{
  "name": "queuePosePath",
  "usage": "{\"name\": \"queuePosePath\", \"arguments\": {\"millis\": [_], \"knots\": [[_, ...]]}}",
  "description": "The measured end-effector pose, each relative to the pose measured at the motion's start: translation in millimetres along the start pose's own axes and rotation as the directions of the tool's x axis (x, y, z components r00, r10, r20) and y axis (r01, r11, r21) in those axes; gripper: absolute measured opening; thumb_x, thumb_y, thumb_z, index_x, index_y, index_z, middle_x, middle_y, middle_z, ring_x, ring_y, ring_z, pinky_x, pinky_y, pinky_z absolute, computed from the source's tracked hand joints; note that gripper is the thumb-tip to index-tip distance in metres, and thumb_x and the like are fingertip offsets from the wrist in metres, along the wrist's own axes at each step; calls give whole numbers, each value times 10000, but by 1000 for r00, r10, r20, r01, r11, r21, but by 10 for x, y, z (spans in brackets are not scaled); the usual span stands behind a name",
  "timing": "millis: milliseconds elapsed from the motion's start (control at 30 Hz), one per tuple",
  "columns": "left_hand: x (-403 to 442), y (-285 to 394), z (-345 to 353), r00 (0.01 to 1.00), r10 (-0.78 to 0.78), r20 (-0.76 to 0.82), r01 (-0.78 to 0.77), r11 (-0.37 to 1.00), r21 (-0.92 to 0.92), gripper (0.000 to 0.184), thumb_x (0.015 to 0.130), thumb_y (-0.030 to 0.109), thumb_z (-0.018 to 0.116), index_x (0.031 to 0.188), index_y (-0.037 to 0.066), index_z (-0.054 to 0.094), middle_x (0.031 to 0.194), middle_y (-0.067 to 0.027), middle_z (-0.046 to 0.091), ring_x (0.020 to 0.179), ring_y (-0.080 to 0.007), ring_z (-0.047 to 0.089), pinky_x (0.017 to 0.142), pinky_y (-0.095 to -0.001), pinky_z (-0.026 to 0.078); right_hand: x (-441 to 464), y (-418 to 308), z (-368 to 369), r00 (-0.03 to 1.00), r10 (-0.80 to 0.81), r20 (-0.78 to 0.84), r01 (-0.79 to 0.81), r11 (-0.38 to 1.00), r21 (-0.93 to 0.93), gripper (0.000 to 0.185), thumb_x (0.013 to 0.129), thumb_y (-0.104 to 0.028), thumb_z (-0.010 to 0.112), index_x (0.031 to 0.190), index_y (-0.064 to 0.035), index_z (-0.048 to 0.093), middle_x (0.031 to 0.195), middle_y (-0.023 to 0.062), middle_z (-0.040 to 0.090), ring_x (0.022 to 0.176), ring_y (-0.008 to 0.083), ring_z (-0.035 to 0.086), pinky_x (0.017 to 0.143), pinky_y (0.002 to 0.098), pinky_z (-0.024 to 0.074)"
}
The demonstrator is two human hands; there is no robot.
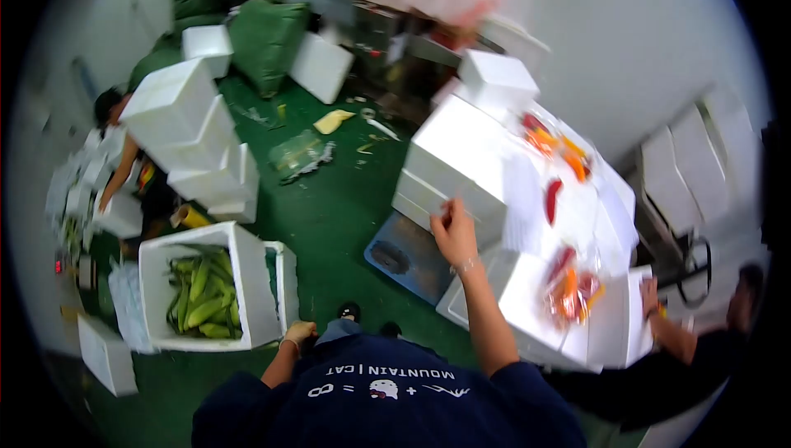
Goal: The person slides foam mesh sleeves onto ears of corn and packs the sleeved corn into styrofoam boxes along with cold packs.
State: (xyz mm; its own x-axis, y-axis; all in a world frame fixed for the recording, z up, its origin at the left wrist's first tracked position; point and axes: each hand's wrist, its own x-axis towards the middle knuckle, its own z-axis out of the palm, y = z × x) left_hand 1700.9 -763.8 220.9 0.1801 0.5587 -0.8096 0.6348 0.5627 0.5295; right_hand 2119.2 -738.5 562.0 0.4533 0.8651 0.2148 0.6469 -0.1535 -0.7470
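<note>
Green floor (321,201); corn (206,291) boxed, lower left; right hand (455,235) half-curled, seemingly empty; left hand (301,332) curled (hold unclear); red pepper (553,201) loose.

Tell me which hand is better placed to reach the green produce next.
Left, most likely: the left hand is low, near the open box holding the green produce. The right hand is out on the other side, by another box, so it would probably have to cross the body.
</note>
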Motion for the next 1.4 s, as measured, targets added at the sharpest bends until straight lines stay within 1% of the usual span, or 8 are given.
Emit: {"name": "queuePosePath", "arguments": {"millis": [333,467,667,767,867,1233,1333,1400], "knots": [[-494,-233,-230,955,296,-28,-271,906,326,198,626,192,625,753,54,559,632,-127,503,591,-254,475,560,-397,392,-1746,2556,1992,553,300,777,134,889,-438,406,814,-409,554,844,-16,650,848,188,655,773,309,635,703,405,505],[-649,-527,-262,946,-186,-265,162,981,-110,251,692,291,607,823,83,660,762,-133,634,755,-267,617,636,-393,455,-2211,2791,1824,276,571,773,220,745,-630,381,807,-401,551,835,-35,653,844,176,658,771,290,643,692,404,512],[-1051,-747,-371,995,-64,-76,88,926,367,285,775,252,500,739,10,645,698,-117,652,638,-249,640,564,-353,488,-2353,2928,1600,376,462,803,292,763,-576,344,798,-389,545,822,-64,657,837,157,663,769,262,654,676,403,522],[-825,-908,-329,973,-208,-96,211,977,25,202,756,222,543,691,46,619,612,-73,600,497,-175,559,444,-302,409,-2012,2459,1679,449,549,705,-364,833,-417,289,751,-231,471,558,-60,601,500,99,573,449,210,573,451,342,463],[-764,-870,-185,981,-156,-119,47,776,-629,186,753,214,554,660,56,584,585,-69,570,465,-154,507,419,-284,367,-1845,2128,1814,751,308,584,-212,950,-228,306,776,-267,513,608,-31,615,584,109,619,551,203,614,559,346,490],[-1630,-846,368,988,-155,-20,117,819,-562,152,803,184,560,802,37,594,666,-57,566,540,-153,516,482,-254,368,-2960,2139,1126,517,547,658,-365,837,-408,266,799,-278,547,893,-53,651,821,135,675,784,295,650,729,393,513],[-1933,-1434,318,917,383,-110,-331,886,325,170,827,182,521,809,47,623,657,-48,581,537,-144,536,481,-293,419,-3888,2790,806,401,595,697,-89,782,-617,325,786,-323,525,925,-56,650,956,189,645,905,352,618,788,425,502],[-2202,-1683,282,979,196,-47,-186,968,170,149,810,164,524,840,67,633,663,-52,587,560,-138,550,497,-298,433,-4086,2715,358,360,597,717,-69,783,-618,315,786,-302,522,931,-52,647,963,187,644,918,346,618,789,418,507]]}}
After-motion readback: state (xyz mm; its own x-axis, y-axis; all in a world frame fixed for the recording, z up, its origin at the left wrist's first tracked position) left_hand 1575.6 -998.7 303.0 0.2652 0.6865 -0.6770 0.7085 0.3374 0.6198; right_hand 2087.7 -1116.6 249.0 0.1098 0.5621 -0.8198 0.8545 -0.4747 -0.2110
